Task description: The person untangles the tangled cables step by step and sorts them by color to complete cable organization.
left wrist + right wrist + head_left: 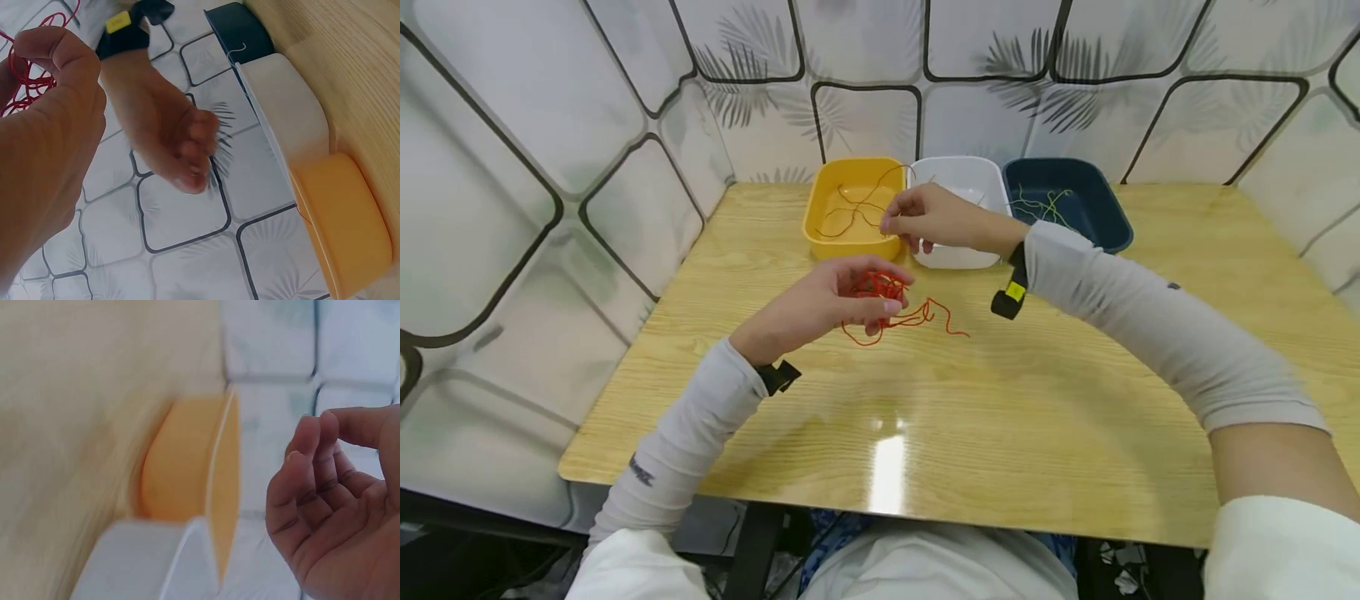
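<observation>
My left hand [857, 296] grips a loose tangle of red string [883, 286] between thumb and fingers, above the table in the head view. A few strands trail out to the right. In the left wrist view the red string [37, 84] shows at the upper left, partly hidden by the fingers. My right hand [936, 218] is over the front of the yellow bin [817, 212] and the white bin [958, 257]. In the right wrist view its fingers bend loosely toward the thumb, with nothing visible between them. Thin orange-red strings [853, 204] lie in the yellow bin.
A dark blue bin [1108, 221] with yellow-green strings [1047, 202] stands right of the white one, the three bins side by side along the table's back edge. Behind them is a patterned wall panel [865, 117]. The wooden table [1000, 417] extends toward the person.
</observation>
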`<state>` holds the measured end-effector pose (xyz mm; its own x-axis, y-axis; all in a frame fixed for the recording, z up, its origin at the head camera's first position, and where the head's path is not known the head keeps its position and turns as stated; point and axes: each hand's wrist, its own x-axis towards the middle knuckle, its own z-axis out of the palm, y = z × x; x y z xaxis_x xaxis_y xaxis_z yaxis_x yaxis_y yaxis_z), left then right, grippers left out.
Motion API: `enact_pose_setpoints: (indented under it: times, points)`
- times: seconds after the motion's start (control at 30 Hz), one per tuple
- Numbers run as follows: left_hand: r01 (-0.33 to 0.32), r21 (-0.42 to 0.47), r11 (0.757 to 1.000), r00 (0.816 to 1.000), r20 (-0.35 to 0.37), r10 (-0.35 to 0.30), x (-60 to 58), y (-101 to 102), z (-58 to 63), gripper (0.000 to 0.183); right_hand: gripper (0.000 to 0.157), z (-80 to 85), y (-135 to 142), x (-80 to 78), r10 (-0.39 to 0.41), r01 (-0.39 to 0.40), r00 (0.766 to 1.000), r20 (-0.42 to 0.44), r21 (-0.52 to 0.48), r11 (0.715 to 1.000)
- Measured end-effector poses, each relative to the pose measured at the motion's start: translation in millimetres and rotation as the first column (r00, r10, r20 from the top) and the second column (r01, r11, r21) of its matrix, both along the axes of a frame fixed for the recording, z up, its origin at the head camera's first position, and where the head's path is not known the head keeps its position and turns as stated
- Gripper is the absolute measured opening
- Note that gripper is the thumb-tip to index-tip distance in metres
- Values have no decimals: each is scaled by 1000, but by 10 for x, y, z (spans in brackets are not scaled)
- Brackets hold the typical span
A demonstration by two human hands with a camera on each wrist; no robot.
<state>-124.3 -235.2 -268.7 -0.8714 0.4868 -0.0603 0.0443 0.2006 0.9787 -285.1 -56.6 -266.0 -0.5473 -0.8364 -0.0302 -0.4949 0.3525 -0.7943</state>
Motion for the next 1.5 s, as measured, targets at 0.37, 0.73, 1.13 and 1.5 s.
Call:
enact_pose_setpoints:
  times: [0.37, 0.73, 1.13, 1.5]
  points:
    - [-16, 48, 999, 995, 100, 11, -18, 153, 114, 59, 24, 277, 522, 842, 33, -54, 972, -233, -86, 995]
    - [-19, 75, 997, 999, 39, 17, 15, 177, 69, 44, 24, 274, 694, 990, -32, 23, 998, -62, -141, 990]
    - [-14, 23, 1000, 999, -37, 15, 47, 152, 53, 41, 18, 295, 813, 1062, 75, -7, 983, 167, -372, 928]
    - [-10, 84, 996, 1000, -11, 11, 74, 128, -1, 39, 20, 353, 963, 1051, -90, 99, 995, 45, -276, 956]
